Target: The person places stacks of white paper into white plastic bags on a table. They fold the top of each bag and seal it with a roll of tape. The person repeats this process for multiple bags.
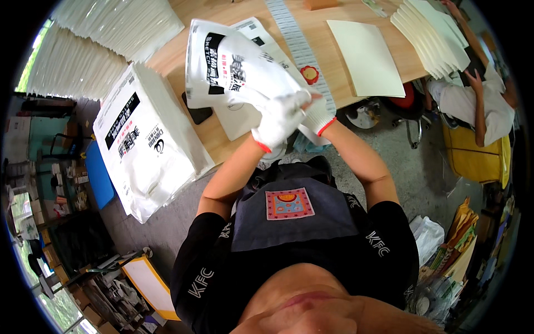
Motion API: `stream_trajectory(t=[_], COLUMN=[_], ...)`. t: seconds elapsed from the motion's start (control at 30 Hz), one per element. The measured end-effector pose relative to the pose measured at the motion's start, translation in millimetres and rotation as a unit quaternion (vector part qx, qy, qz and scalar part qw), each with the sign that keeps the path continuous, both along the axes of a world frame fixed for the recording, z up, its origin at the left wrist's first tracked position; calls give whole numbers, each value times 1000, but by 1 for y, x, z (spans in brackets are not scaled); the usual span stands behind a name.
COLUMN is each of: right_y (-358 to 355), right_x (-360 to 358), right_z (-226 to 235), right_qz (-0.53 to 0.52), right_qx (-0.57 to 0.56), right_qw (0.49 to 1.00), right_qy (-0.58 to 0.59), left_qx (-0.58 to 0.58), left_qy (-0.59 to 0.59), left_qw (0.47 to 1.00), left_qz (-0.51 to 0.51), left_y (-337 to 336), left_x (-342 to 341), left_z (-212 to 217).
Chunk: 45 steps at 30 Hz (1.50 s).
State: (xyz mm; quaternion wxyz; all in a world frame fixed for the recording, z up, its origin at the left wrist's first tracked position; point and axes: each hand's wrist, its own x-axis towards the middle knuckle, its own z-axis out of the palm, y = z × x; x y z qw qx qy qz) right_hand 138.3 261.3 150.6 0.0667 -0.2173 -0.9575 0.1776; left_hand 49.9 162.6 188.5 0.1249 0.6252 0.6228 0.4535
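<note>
Gripping a white printed bag [239,61] by its near end in the gloved left hand [280,119], keeping it over the wooden table [228,11]. Bringing the gloved right hand [319,117] against the left, showing too little of its fingers for telling its grip. Covering part of a pale panel [239,127] with the bag. Having a stack of similar bags [147,172] at left; facing a red flower-shaped piece [309,74] and, farther right, a cream sheet [367,61].
</note>
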Motion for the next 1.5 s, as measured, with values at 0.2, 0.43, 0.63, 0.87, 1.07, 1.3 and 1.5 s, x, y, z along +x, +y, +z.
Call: stream_trajectory(t=[0.2,0.43,0.63,0.87,1.07,1.3,1.5], right_y=[-18,-72,-37,-63,-95,-46,-2], right_x=[-17,48,69,87,138,111,167], right_z=[-18,14,-87,-47,-47,-77,-173], right_qz=[-35,-29,-186,-88,27,-64,-274], right_qx=[63,90,16,27,48,20,-179], right_qw=[997,955,977,981,991,987,941], right_qy=[-22,280,-102,-168,-122,-143,-87], left_qx=[43,-64,58,0,-162,-210,-169], left_qy=[14,-64,191,-339,-221,29,-85], left_qw=[998,992,975,851,920,942,952], left_qz=[-31,88,101,400,282,260,241], left_y=[-10,-58,-125,-200,-252,-220,-236], left_x=[18,-14,-5,-23,10,-29,-13], left_z=[-20,-78,-117,-180,-133,-185,-192])
